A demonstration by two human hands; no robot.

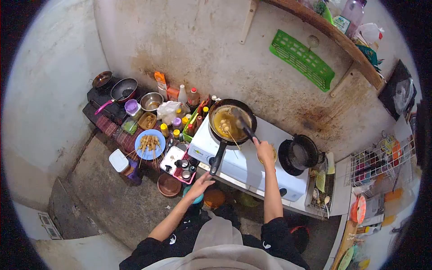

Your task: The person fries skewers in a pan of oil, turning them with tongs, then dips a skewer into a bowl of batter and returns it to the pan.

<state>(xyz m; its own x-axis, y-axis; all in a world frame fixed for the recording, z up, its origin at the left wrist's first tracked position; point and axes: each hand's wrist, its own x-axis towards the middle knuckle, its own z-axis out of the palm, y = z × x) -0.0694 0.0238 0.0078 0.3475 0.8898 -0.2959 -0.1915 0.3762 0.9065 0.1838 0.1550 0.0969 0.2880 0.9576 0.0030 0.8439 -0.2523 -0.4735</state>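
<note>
A: Site type?
B: Rough home kitchen. Evidence: white two-burner gas stove point(245, 164) carrying a black frying pan of oil point(229, 120) and a black pot point(299, 154). Blue plate of skewers point(150, 145), sauce bottles point(193, 96), grease-stained concrete wall point(202, 45), white wire dish rack point(382, 161).

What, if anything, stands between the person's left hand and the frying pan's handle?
Nothing visible does. The open left hand hovers beside the free end of the pan handle, apart from it. The right hand holds a utensil in the pan.
</note>
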